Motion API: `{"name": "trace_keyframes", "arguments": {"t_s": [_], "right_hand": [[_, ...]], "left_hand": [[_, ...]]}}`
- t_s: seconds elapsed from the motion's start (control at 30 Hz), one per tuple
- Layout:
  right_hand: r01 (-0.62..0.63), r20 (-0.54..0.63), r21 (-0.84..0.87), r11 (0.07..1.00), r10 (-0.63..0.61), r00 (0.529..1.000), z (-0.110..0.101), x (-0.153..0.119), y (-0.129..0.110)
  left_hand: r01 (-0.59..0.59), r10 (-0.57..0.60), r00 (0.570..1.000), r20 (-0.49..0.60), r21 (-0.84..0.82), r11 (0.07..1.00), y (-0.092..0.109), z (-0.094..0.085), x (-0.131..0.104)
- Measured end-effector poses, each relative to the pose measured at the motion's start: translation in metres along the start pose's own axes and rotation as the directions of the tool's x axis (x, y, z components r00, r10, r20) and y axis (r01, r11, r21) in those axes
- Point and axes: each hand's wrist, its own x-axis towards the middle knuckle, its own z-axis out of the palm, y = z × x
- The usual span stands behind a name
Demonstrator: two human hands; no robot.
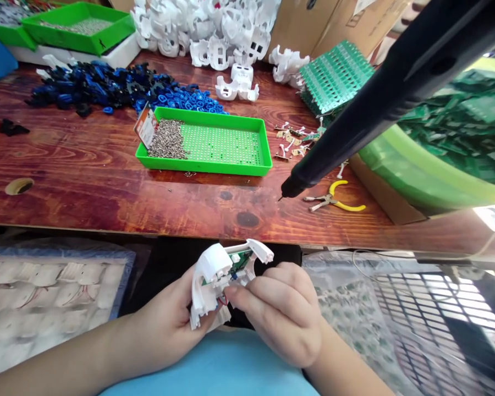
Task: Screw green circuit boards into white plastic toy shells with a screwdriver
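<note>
My left hand [169,316] is wrapped round a white plastic shell [209,269] with curved arms, held tilted above my lap just in front of the table edge. Inside the shell sits a small green circuit board [240,260] with white connectors. My right hand [280,308] is closed, thumb and index finger pinched together at the board's lower edge. A short red wire [223,300] shows beside these fingertips. Whatever lies between them is hidden.
A black screwdriver [346,115] hangs over the table from the right. Behind stand a green screw tray [206,167], blue and black parts [107,88] and white shells [214,27]. Yellow-handled pliers [334,200] lie near a tub [429,170] of circuit boards. A crate [124,280] is at left.
</note>
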Motion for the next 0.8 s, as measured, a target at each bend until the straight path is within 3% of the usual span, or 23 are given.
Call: {"name": "trace_keyframes", "arguments": {"t_s": [0.2,0.4,0.63,0.7,0.8], "right_hand": [[-0.052,-0.046,0.02,0.998,0.052,0.998,0.002,-0.008,-0.001],[-0.075,-0.108,0.041,0.996,0.079,0.991,0.006,-0.016,-0.002],[-0.255,-0.167,0.094,0.962,0.268,0.949,-0.003,-0.017,0.001],[-0.303,-0.207,0.101,0.948,0.318,0.925,-0.003,-0.018,0.006],[-0.344,-0.261,0.118,0.931,0.364,0.894,0.002,-0.023,0.015]], "left_hand": [[-0.018,0.006,0.996,0.089,0.128,0.992,-0.005,-0.005,0.005],[-0.17,0.096,0.971,0.218,0.351,0.921,-0.003,-0.011,0.012],[-0.31,0.198,0.942,0.27,0.476,0.823,0.008,-0.008,0.033],[-0.29,0.17,0.943,0.287,0.452,0.843,0.011,-0.006,0.038],[-0.127,0.033,0.973,0.227,0.415,0.901,0.01,-0.005,0.043]]}}
